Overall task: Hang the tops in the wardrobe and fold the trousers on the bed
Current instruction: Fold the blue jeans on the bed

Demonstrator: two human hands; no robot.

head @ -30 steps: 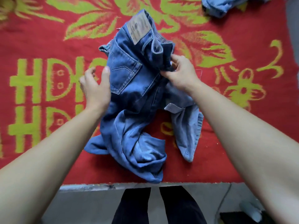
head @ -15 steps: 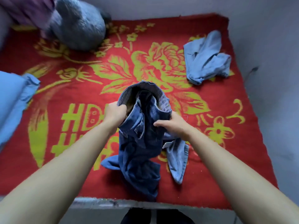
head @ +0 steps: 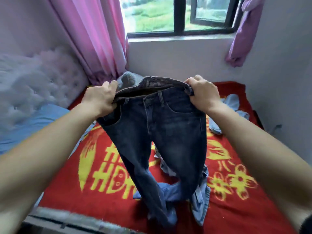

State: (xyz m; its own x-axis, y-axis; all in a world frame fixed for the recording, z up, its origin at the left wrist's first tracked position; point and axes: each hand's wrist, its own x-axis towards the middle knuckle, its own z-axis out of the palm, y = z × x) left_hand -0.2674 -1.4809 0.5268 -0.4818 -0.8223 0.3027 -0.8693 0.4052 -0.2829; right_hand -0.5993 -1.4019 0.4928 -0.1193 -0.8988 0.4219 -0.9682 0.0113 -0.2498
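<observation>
Hanging over the bed [head: 70, 191], dark jeans [head: 168, 129] are held up by the waistband, left grip [head: 99, 97] pinching its 9 o'clock end, right grip [head: 202, 93] its 3 o'clock end. Denim likely handles limp yet weighty; waistband corners suit holding best.

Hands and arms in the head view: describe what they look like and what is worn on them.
Both are bare. The left hand and right hand show no gloves or rings; the left forearm and right forearm carry no sleeve, watch or bracelet as far as the picture's edge. Blur hides fine detail.
</observation>
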